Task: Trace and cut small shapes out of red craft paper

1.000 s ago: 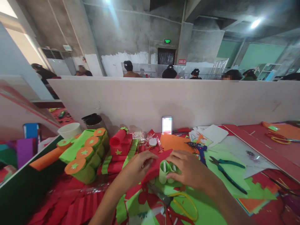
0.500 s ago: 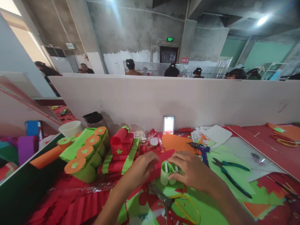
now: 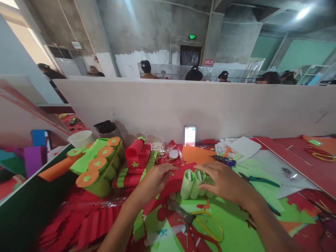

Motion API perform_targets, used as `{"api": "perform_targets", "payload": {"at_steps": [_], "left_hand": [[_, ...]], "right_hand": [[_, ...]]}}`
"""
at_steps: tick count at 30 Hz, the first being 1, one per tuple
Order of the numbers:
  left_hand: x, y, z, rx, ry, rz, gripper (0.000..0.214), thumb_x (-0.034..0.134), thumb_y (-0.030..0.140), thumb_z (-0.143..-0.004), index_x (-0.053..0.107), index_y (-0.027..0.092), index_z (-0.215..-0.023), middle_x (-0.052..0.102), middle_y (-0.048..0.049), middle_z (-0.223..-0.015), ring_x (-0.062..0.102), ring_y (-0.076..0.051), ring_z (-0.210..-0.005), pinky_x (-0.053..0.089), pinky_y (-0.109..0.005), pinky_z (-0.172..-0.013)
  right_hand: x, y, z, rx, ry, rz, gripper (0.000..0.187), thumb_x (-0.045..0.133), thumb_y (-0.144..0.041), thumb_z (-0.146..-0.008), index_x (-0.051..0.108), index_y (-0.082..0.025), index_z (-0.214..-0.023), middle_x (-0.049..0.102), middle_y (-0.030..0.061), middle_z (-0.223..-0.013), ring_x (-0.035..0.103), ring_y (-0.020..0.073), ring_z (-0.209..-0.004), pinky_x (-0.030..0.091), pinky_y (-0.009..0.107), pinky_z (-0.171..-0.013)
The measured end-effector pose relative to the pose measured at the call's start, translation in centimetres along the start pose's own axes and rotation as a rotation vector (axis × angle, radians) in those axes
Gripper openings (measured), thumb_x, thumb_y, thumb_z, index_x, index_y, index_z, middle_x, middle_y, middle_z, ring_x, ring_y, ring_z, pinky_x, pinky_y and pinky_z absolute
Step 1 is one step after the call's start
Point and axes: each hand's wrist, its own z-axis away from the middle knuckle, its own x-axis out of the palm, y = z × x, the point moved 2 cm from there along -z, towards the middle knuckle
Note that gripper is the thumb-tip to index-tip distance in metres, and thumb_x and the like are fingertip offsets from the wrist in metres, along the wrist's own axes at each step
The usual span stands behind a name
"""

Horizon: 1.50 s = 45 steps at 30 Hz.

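My left hand [image 3: 153, 182] rests with curled fingers on a red foam sheet [image 3: 175, 179] that wraps over a row of green foam rolls [image 3: 193, 184]. White glue sticks show inside two of the rolls. From the right side my right hand [image 3: 226, 183] presses on the same bundle, its fingers bent over the rolls. Both hands hold the bundle on the green and red foam scraps in the middle of the table.
Yellow-handled scissors [image 3: 199, 224] lie just below the bundle. A blue glue gun [image 3: 223, 160] and teal pliers [image 3: 258, 181] lie to the right. Green [image 3: 98, 168] and red [image 3: 136, 159] foam cannon models stand at left. A phone [image 3: 190, 135] leans on the white partition [image 3: 183, 108]; people sit beyond.
My hands and the bundle have stayed together while the view dipped slightly; the rolls now show more from the side and the right fingers lie further over them.
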Motion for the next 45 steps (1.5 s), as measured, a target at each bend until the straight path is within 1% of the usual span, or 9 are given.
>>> {"api": "perform_targets", "payload": {"at_steps": [10, 14, 19, 22, 25, 30, 33, 38, 45], "left_hand": [[0.1, -1.6, 0.1, -0.202, 0.002, -0.130, 0.013, 0.046, 0.020, -0.089, 0.056, 0.021, -0.097, 0.064, 0.0000, -0.074, 0.057, -0.017, -0.065, 0.036, -0.024, -0.058], [0.9, -2.5, -0.1, -0.272, -0.022, -0.211, 0.010, 0.049, 0.018, -0.087, 0.059, 0.020, -0.084, 0.065, -0.0025, -0.077, 0.060, -0.019, -0.071, 0.037, -0.026, -0.061], [3.6, -2.3, -0.2, -0.166, -0.042, -0.163, 0.010, 0.051, 0.017, -0.085, 0.059, 0.019, -0.081, 0.065, -0.0064, -0.095, 0.062, -0.021, -0.088, 0.045, -0.029, -0.076], [5.5, -2.4, 0.0, -0.096, -0.040, -0.131, 0.009, 0.051, 0.016, -0.086, 0.059, 0.020, -0.083, 0.064, -0.0098, -0.105, 0.059, -0.026, -0.110, 0.047, -0.035, -0.089], [6.9, -3.0, 0.1, -0.121, -0.013, -0.154, 0.007, 0.055, 0.016, -0.085, 0.060, 0.020, -0.082, 0.058, -0.0147, -0.125, 0.043, -0.032, -0.133, 0.042, -0.044, -0.102], [7.3, -3.8, -0.2, -0.174, -0.011, -0.182, 0.010, 0.052, 0.015, -0.086, 0.061, 0.019, -0.083, 0.060, -0.0147, -0.122, 0.050, -0.031, -0.125, 0.044, -0.044, -0.099], [7.1, -3.8, -0.3, -0.157, -0.014, -0.229, 0.010, 0.053, 0.013, -0.084, 0.061, 0.019, -0.083, 0.063, -0.0132, -0.114, 0.055, -0.031, -0.114, 0.043, -0.044, -0.096], [7.0, -3.8, -0.3, -0.151, -0.016, -0.262, 0.006, 0.058, 0.014, -0.081, 0.061, 0.018, -0.079, 0.063, -0.0098, -0.100, 0.057, -0.027, -0.099, 0.043, -0.039, -0.087], [6.4, -2.9, -0.7, -0.102, -0.014, -0.250, 0.012, 0.053, 0.008, -0.081, 0.058, 0.019, -0.076, 0.060, -0.0059, -0.085, 0.057, -0.021, -0.082, 0.042, -0.031, -0.072]], "right_hand": [[-2.0, 1.9, 0.8, 0.037, 0.055, 0.064, 0.028, 0.053, -0.033, -0.095, 0.061, -0.029, -0.122, 0.070, 0.0038, -0.117, 0.066, 0.0253, -0.105, 0.053, 0.041, -0.086], [-3.1, 3.0, 1.8, 0.063, 0.147, 0.115, 0.032, 0.053, -0.034, -0.094, 0.059, -0.028, -0.125, 0.070, 0.0035, -0.119, 0.066, 0.0249, -0.105, 0.054, 0.039, -0.086], [-3.6, 3.5, 2.1, 0.082, 0.245, 0.252, 0.031, 0.053, -0.028, -0.092, 0.061, -0.024, -0.122, 0.069, 0.0087, -0.117, 0.064, 0.0303, -0.106, 0.052, 0.045, -0.085], [-2.5, 3.2, 1.8, 0.015, 0.138, 0.245, 0.033, 0.054, -0.018, -0.087, 0.062, -0.025, -0.118, 0.067, 0.0095, -0.117, 0.061, 0.0315, -0.109, 0.047, 0.049, -0.092], [-0.6, 2.8, 2.3, -0.016, -0.054, 0.179, 0.044, 0.056, -0.005, -0.076, 0.062, -0.028, -0.113, 0.064, 0.0065, -0.118, 0.058, 0.0296, -0.114, 0.045, 0.047, -0.096], [1.6, 2.5, 3.6, 0.128, -0.281, 0.114, 0.049, 0.057, 0.001, -0.060, 0.064, -0.027, -0.100, 0.065, 0.0053, -0.107, 0.060, 0.0291, -0.106, 0.048, 0.039, -0.087], [1.7, 2.4, 3.1, 0.155, -0.374, 0.058, 0.043, 0.060, -0.004, -0.061, 0.065, -0.026, -0.098, 0.066, 0.0046, -0.098, 0.063, 0.0272, -0.092, 0.048, 0.036, -0.078], [1.2, 2.7, 1.2, 0.132, -0.285, 0.080, 0.021, 0.054, -0.023, -0.087, 0.061, -0.023, -0.106, 0.066, 0.0084, -0.103, 0.063, 0.0273, -0.097, 0.048, 0.038, -0.080], [2.5, 4.8, -0.1, 0.126, -0.091, 0.012, 0.032, 0.052, -0.032, -0.093, 0.056, -0.020, -0.122, 0.063, 0.0133, -0.121, 0.056, 0.0306, -0.116, 0.046, 0.045, -0.095]]}}
